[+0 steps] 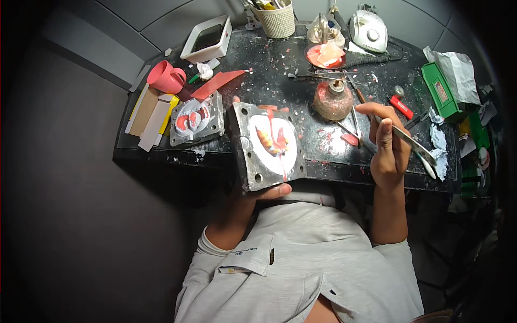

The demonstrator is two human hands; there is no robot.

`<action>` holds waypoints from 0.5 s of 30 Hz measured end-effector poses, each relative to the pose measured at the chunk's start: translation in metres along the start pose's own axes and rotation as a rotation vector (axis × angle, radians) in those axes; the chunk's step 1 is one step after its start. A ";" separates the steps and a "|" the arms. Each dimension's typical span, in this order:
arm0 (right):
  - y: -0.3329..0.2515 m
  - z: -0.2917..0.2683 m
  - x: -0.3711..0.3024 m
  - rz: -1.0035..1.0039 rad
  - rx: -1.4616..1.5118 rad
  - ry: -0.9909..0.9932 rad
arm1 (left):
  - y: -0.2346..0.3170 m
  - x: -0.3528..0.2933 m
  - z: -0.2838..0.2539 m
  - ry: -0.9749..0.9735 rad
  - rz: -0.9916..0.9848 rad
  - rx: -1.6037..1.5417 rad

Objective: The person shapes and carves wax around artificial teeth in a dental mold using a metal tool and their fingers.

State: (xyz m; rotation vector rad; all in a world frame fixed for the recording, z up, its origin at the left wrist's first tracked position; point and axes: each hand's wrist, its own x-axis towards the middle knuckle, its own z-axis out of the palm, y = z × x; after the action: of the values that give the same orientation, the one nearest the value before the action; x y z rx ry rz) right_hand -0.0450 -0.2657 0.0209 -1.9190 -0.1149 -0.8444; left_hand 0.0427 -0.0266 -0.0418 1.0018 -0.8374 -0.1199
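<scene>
Left hand point(269, 192) clamped on mould point(269, 148); right hand point(389, 145) gripping metal tool point(407, 139); burner point(333, 102) near it; 2nd mould point(196, 121) at left

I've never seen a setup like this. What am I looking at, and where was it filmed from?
There is no machine: these are a person's bare hands. The one picture comes from a wide fisheye camera worn on the head, looking down, so straight edges bend near the rim. The left hand holds a grey block with a white oval bearing a toothlike row; the right hand holds a slim metal tool. On the black bench are a second block, a pink cup, a round jar, a white basket and a green box.
</scene>
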 end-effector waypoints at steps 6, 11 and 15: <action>-0.001 0.010 0.000 -0.098 0.005 0.028 | -0.004 -0.027 -0.030 -0.074 0.021 0.721; 0.001 0.008 -0.003 -0.058 -0.021 0.005 | 0.003 -0.017 -0.010 0.072 -0.034 0.634; 0.002 0.008 -0.003 -0.080 -0.029 -0.007 | 0.001 -0.009 -0.010 0.060 0.100 0.634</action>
State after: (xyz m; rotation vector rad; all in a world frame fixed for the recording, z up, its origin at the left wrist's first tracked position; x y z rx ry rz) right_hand -0.0423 -0.2589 0.0157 -1.9557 -0.1857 -0.8974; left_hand 0.0425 -0.0151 -0.0484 1.5427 -0.8871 0.2785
